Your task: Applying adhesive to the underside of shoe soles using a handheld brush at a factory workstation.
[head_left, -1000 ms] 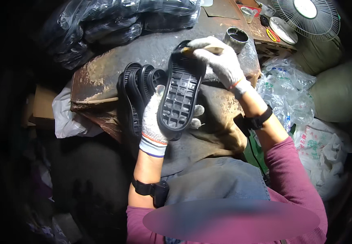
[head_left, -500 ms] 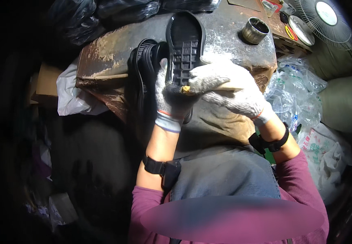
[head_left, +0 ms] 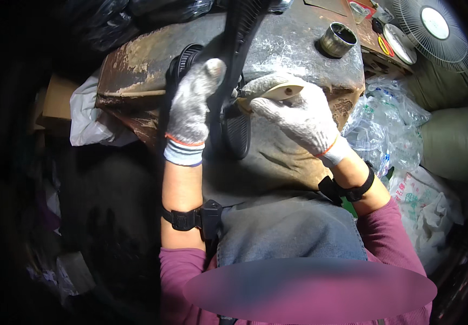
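Observation:
My left hand [head_left: 190,111], in a white knit glove, grips a black rubber shoe sole [head_left: 234,49] that stands on edge, nearly upright, over a worn grey workbench [head_left: 293,43]. My right hand [head_left: 299,114], also gloved, holds a small pale-handled tool [head_left: 277,92] against the sole's edge near its middle. More black soles [head_left: 182,59] are stacked on the bench just behind my left hand. Another sole [head_left: 237,132] lies below my hands, on my lap.
A metal tin [head_left: 338,39] stands on the bench at the right. A white fan [head_left: 434,30] sits at top right. Clear plastic bags [head_left: 388,127] pile up on the right, black bags [head_left: 136,16] at the top left, a white bag [head_left: 90,119] at the left.
The sole has turned from showing its tread face to standing edge-on. My right hand has come down from the sole's top to its middle edge with the tool.

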`<action>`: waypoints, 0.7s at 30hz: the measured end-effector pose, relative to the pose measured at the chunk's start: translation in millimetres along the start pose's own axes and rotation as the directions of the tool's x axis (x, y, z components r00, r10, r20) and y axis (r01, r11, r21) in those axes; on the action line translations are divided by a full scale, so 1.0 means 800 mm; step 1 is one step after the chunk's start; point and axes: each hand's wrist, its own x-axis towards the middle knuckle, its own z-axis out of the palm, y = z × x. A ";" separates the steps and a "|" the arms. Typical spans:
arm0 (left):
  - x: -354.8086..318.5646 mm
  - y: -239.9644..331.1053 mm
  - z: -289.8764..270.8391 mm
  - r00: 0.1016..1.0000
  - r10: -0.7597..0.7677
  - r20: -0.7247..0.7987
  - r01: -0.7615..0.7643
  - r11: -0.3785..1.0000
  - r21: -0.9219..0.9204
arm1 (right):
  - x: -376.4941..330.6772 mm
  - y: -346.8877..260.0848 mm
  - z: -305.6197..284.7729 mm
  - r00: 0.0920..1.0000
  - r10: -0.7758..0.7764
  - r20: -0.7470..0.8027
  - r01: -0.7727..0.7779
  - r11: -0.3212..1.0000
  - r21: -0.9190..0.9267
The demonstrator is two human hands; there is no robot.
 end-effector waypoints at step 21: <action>-0.416 0.053 -0.135 0.745 -0.662 -0.087 -0.051 0.074 -0.996 | 0.083 0.036 0.023 0.975 -0.124 -0.182 0.139 0.987 0.076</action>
